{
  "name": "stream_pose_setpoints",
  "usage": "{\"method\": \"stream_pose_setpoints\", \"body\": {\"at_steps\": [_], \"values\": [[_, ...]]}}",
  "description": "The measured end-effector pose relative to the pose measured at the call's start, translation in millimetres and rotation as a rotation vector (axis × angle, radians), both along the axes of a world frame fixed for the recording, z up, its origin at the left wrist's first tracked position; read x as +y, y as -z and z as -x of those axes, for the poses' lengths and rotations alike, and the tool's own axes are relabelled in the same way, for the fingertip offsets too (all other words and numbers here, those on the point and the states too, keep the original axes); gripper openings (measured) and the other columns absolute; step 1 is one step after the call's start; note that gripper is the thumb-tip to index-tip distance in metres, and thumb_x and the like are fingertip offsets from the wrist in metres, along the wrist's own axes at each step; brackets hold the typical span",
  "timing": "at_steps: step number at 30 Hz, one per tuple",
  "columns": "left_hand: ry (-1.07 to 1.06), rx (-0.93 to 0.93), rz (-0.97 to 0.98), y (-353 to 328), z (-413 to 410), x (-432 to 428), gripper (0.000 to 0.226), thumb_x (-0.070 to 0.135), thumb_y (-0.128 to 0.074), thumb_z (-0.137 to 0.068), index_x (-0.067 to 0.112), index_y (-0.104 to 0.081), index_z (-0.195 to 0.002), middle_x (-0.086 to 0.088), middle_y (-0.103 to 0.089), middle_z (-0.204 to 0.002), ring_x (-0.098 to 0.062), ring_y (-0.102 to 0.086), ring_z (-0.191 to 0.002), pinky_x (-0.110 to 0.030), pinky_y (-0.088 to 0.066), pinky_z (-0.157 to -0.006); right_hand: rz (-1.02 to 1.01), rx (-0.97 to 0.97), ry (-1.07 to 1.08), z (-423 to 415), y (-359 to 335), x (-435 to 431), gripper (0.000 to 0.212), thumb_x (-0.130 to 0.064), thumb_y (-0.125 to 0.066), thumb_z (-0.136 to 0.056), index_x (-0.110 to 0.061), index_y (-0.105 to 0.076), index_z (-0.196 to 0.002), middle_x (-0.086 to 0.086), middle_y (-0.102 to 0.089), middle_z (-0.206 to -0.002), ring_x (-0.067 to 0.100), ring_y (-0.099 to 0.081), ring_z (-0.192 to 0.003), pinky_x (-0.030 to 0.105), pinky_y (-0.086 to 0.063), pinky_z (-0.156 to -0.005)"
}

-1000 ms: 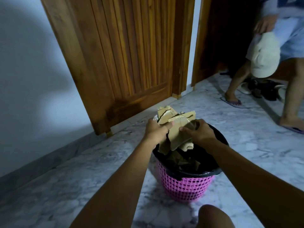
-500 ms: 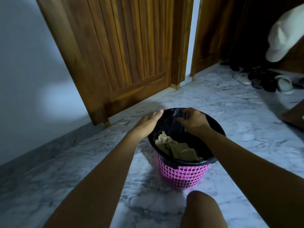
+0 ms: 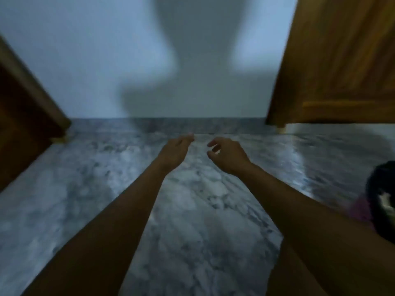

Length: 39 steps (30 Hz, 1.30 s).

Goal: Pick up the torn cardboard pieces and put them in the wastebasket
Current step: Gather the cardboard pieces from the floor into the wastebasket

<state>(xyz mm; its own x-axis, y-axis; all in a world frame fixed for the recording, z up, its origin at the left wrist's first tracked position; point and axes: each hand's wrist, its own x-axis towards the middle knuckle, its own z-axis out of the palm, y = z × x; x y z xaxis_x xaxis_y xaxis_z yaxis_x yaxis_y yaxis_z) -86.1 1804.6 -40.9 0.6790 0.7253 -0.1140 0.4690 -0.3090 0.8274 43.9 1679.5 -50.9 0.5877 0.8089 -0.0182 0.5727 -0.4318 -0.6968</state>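
At three o'clock the pink plastic wastebasket [image 3: 363,210] with black liner shows a pale scrap [image 3: 384,198], likely torn cardboard. Toward twelve, left hand [image 3: 175,150] and right hand [image 3: 228,157] hang loosely curled, empty, above grey marble floor [image 3: 203,210], seemingly ready to gather more.

A single wide-angle view, taken from the person's head, looks forward and down and squarely faces the wall [image 3: 106,60] across a stretch of marble floor [image 3: 203,210]. The wall fills the upper half. Both forearms run up from the bottom edge toward it, and the left hand [image 3: 175,150] and right hand [image 3: 228,154] appear near its foot. A wooden door [image 3: 342,60] stands right of the wall, dark woodwork [image 3: 21,124] left of it. The wastebasket [image 3: 382,201] is cut off by the right edge, nearer the camera than the wall. The whole picture is blurred.
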Motion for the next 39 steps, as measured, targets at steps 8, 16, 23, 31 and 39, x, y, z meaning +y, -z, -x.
{"method": "stream_pose_setpoints", "body": {"at_steps": [8, 16, 23, 31, 39], "values": [[-0.672, 0.054, -0.011, -10, 288, 21, 0.064, 0.073, -0.034, -0.090, 0.028, -0.068, -0.120, -0.003, -0.061, -0.133, -0.024, -0.056, -0.121, -0.046, -0.042, -0.109, -0.032, -0.013, -0.685, 242, -3, 129, 0.029, -0.041, -0.066, -0.087, -0.029, -0.067, -0.113, -0.003, -0.071, -0.105, 0.016, -0.069, -0.088, 0.036, -0.057, -0.084], [-1.330, 0.076, 0.007, -27, 537, -141, 0.066, 0.076, -0.037, -0.086, 0.026, -0.070, -0.114, -0.004, -0.065, -0.124, -0.024, -0.058, -0.115, -0.044, -0.045, -0.105, -0.010, -0.031, -1.318, 514, -18, 85, 0.034, -0.036, -0.065, -0.093, -0.024, -0.063, -0.124, -0.002, -0.067, -0.118, 0.020, -0.065, -0.101, 0.040, -0.056, -0.089], [-1.621, 0.044, 0.092, -12, 643, -308, 0.053, 0.053, -0.041, -0.099, 0.012, -0.066, -0.123, -0.011, -0.061, -0.130, -0.030, -0.056, -0.121, -0.044, -0.045, -0.101, 0.022, -0.056, -1.614, 665, 1, -34, 0.034, -0.038, -0.065, -0.090, -0.027, -0.062, -0.121, -0.001, -0.066, -0.112, 0.019, -0.066, -0.091, 0.037, -0.057, -0.084], [-1.646, 0.160, 0.230, 31, 733, -455, 0.064, 0.064, -0.036, -0.095, 0.018, -0.062, -0.131, -0.008, -0.055, -0.141, -0.027, -0.051, -0.127, -0.043, -0.042, -0.107, 0.167, -0.089, -1.767, 758, 43, -158, 0.035, -0.041, -0.068, -0.090, -0.030, -0.059, -0.122, -0.002, -0.062, -0.115, 0.020, -0.061, -0.105, 0.033, -0.051, -0.090], [-1.589, 0.226, 0.356, 99, 770, -561, 0.060, 0.063, -0.041, -0.095, 0.018, -0.060, -0.130, -0.008, -0.056, -0.140, -0.030, -0.051, -0.128, -0.040, -0.039, -0.108, 0.356, -0.265, -1.843, 788, 97, -256, 0.034, -0.044, -0.069, -0.084, -0.033, -0.060, -0.115, -0.003, -0.061, -0.110, 0.023, -0.061, -0.104, 0.039, -0.052, -0.092]]}}
